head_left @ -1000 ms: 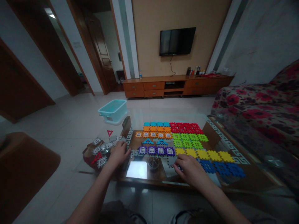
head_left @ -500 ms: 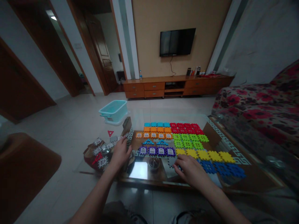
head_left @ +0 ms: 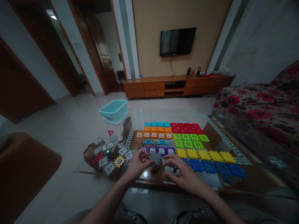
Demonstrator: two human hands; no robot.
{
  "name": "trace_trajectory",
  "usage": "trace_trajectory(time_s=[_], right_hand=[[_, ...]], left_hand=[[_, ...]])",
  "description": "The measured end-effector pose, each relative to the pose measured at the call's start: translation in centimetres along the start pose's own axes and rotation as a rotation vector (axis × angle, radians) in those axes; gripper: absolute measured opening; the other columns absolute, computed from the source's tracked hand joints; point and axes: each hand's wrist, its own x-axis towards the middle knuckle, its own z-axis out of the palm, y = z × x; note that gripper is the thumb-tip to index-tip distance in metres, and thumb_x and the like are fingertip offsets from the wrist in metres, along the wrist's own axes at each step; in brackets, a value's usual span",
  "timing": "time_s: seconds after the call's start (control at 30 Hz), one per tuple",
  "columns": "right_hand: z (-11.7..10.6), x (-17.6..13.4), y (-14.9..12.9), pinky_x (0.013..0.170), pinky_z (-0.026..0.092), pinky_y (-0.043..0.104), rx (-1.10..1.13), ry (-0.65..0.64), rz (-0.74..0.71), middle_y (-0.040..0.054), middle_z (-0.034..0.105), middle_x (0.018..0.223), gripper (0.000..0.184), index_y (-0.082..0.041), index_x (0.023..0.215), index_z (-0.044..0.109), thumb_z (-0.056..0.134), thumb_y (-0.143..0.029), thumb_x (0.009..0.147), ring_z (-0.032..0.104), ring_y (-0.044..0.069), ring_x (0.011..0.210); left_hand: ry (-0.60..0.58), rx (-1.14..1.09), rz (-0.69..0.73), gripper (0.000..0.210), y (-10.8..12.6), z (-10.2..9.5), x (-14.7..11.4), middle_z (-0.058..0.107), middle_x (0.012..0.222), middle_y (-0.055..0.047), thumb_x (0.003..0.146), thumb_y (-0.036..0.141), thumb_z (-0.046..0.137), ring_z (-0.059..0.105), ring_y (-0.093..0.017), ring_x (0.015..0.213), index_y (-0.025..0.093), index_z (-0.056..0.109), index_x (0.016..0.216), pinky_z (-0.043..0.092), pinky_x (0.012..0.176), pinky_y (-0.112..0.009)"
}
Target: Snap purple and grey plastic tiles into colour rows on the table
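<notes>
My left hand (head_left: 138, 164) pinches a grey interlocking tile (head_left: 155, 159) at its left edge, holding it over the near middle of the glass table. Just right of that tile, my right hand (head_left: 178, 170) has its thumb and fingers apart, with nothing clearly between them. Behind the hands runs a row of purple window tiles (head_left: 161, 151), partly covered by my left fingers. Yellow tiles (head_left: 192, 153) and blue tiles (head_left: 207, 166) lie in rows beside and beyond my right hand. To the left is a loose group of grey window tiles (head_left: 109, 168) with one yellow window tile (head_left: 119, 161).
Farther back on the table lie orange tiles (head_left: 153, 128), red tiles (head_left: 187, 127), green tiles (head_left: 188, 140) and light-blue roof pieces (head_left: 163, 142). A turquoise bin (head_left: 113, 113) stands on the floor beyond the table. A flowered sofa (head_left: 254, 102) is at the right.
My left hand has moved right from the loose tiles to the table's middle, bringing a grey tile. My right hand has shifted slightly, its fingers now spread.
</notes>
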Motion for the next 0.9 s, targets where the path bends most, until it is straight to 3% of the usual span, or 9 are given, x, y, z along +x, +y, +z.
trace_trajectory(time_s=[0.13,0.37,0.53,0.6,0.77,0.9], right_hand=[[0.5,-0.6,-0.4,0.096,0.051,0.037,0.134,-0.118,0.079,0.009,0.04,0.151,0.041,-0.03,0.129,0.061,0.066,-0.035,0.088,0.043,0.027,0.137],[0.9,-0.3,-1.0,0.096,0.052,0.04,0.237,-0.144,0.059,0.0083,0.057,0.136,0.046,-0.03,0.136,0.058,0.063,-0.034,0.091,0.057,0.024,0.12],[1.1,-0.1,-0.4,0.098,0.051,0.044,0.25,-0.073,0.121,0.0106,0.058,0.136,0.039,-0.025,0.125,0.067,0.065,-0.037,0.088,0.057,0.027,0.123],[1.1,-0.1,0.0,0.098,0.051,0.044,0.241,-0.05,0.129,0.0106,0.058,0.135,0.039,-0.025,0.125,0.067,0.065,-0.035,0.087,0.057,0.027,0.122],[1.0,0.0,0.4,0.09,0.054,0.04,0.203,-0.049,0.101,0.0083,0.063,0.127,0.035,-0.027,0.122,0.068,0.064,-0.03,0.088,0.062,0.023,0.111],[0.9,-0.1,0.3,0.089,0.053,0.039,0.194,-0.046,0.107,0.0079,0.063,0.127,0.033,-0.027,0.121,0.069,0.064,-0.032,0.088,0.062,0.023,0.11]], left_hand=[[-0.061,-0.044,-0.055,0.052,-0.1,0.5,-0.4,0.06,0.08,0.003,0.057,0.031,0.091,0.061,-0.01,0.063,0.017,0.059,0.096,0.048,0.064,-0.022],[-0.141,-0.027,-0.02,0.041,0.0,0.8,-1.0,0.059,0.085,0.002,0.068,0.039,0.085,0.063,-0.012,0.066,0.019,0.058,0.091,0.048,0.063,-0.024],[-0.181,0.204,0.067,0.028,1.1,0.0,-0.8,0.064,0.084,-0.003,0.081,0.042,0.073,0.063,-0.017,0.076,0.019,0.062,0.093,0.049,0.069,-0.027],[-0.128,0.377,0.135,0.026,1.9,-1.6,-0.2,0.066,0.093,-0.006,0.085,0.04,0.067,0.064,-0.019,0.085,0.02,0.063,0.1,0.051,0.076,-0.031],[0.238,0.937,0.33,0.033,2.7,-8.4,2.4,0.06,0.119,-0.011,0.087,0.036,0.058,0.057,-0.027,0.113,0.02,0.058,0.116,0.046,0.102,-0.044],[0.455,1.318,0.28,0.042,2.1,-13.1,3.9,0.056,0.119,-0.017,0.09,0.038,0.053,0.054,-0.033,0.116,0.012,0.058,0.123,0.043,0.104,-0.046]])
